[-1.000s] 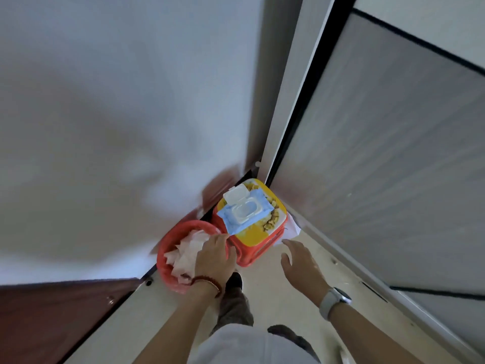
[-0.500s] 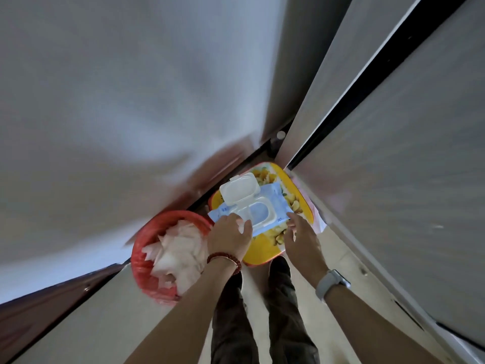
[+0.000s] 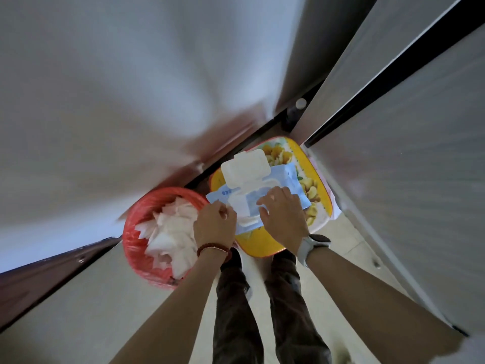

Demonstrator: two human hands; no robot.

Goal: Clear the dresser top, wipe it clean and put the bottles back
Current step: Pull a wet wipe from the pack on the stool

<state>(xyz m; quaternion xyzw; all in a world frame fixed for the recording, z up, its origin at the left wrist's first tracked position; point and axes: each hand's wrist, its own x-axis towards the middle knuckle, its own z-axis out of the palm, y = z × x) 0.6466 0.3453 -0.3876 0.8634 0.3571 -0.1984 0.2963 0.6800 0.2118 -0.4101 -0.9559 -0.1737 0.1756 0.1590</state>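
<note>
A lived-in home corner is shown here, probably a bedroom or hallway, given away by the pale tiled floor [image 3: 338, 233], the grey sliding panels [image 3: 409, 158], a red bin [image 3: 136, 248] stuffed with used tissues and a flower-printed plastic stool [image 3: 319, 190] parked beside it.

pale tiled floor [image 3: 349, 240], white wall [image 3: 131, 88], grey panels [image 3: 406, 153], perhaps wardrobe doors.

Blue wipes pack [image 3: 290, 179] with white lid [image 3: 245, 164]; yellow stool [image 3: 312, 195] with flower print; red bin [image 3: 136, 243] holding white wipes [image 3: 170, 232].
</note>
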